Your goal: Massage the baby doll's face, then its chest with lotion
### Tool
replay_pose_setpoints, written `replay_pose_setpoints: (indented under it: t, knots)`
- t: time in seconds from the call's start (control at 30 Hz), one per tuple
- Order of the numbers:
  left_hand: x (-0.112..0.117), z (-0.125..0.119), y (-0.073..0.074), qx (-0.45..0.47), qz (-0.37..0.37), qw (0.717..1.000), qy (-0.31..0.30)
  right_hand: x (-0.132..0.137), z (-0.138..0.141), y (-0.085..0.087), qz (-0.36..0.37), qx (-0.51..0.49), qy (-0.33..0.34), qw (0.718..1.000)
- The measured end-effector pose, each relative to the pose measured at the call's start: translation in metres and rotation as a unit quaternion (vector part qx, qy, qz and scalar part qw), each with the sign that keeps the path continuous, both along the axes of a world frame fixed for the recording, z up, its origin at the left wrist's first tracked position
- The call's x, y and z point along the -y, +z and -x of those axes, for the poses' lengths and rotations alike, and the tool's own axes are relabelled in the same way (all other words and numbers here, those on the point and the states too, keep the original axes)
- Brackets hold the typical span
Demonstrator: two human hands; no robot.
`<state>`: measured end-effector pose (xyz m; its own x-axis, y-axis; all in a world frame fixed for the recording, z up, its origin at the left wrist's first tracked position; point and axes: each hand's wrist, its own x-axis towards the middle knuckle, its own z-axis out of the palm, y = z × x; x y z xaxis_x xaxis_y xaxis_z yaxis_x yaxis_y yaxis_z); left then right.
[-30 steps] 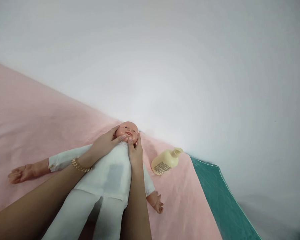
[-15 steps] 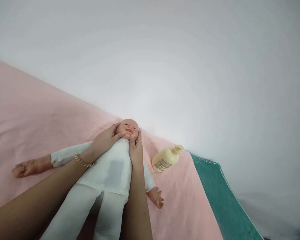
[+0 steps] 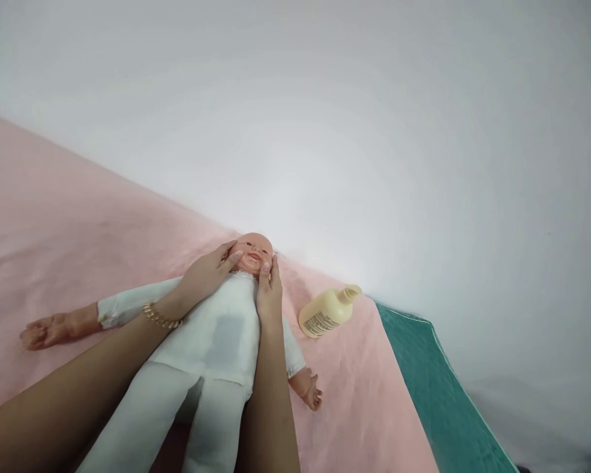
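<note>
Left hand and right hand cup the smooth head of a doll (probably stiff, slippery); its cloth body looks soft, light, best supported underneath

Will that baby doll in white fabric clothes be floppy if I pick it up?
The baby doll might flop: its fabric sleeves look soft. Its shiny pink head looks plastic, so probably firm, maybe slippery. Its outstretched arms should resist rolling.
</note>
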<state>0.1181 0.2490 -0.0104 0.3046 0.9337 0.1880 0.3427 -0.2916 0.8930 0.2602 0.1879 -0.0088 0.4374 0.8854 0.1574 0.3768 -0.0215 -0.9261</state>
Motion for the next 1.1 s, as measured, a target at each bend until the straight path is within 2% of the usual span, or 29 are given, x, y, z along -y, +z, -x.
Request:
replay_pose_setpoints:
  t: [0.2, 0.5, 0.67, 0.9, 1.1]
  knots:
    - [0.000, -0.002, 0.002, 0.010, -0.005, 1.000, -0.012, 0.003, 0.003, 0.005, 0.021, -0.019, 0.008, 1.000]
    - [-0.002, -0.003, -0.003, 0.008, -0.015, 1.000, -0.005, 0.001, -0.001, 0.000, 0.017, 0.009, 0.013, 1.000]
    - [-0.003, -0.002, -0.002, -0.006, -0.029, 1.000, -0.006, -0.002, -0.003, -0.004, -0.001, 0.027, 0.020, 0.999]
    - [-0.003, -0.002, -0.004, 0.011, -0.027, 1.000, -0.006, -0.005, -0.003, -0.009, -0.026, -0.005, -0.001, 1.000]
    - [0.000, -0.001, 0.002, 0.015, -0.014, 1.000, -0.012, -0.002, -0.001, -0.002, -0.009, 0.003, -0.004, 1.000]
